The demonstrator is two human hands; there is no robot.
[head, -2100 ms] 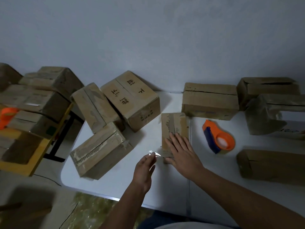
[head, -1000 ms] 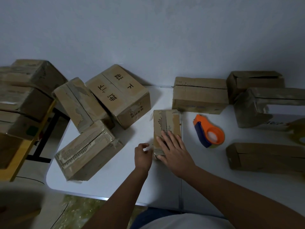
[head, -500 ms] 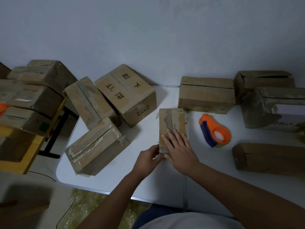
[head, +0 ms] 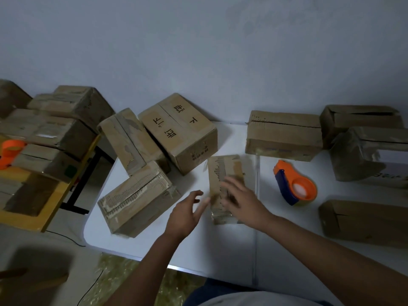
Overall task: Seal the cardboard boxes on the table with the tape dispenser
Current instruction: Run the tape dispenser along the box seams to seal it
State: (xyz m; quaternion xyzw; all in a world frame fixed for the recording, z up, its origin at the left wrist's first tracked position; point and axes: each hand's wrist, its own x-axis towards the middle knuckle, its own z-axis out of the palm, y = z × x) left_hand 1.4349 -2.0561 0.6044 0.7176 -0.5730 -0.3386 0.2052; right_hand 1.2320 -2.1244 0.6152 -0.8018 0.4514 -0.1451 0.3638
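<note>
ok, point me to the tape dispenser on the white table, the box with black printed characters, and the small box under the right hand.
tape dispenser (head: 305, 192): head view, on its orange ring.
printed box (head: 176, 122): head view, on its top face.
small box (head: 227, 166): head view, on its far top, beyond the fingers.

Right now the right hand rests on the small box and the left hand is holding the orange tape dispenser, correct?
Not quite. In the head view the left hand holds nothing, fingers spread; the orange tape dispenser sits alone on the table. The right hand does rest on the small box.
</note>
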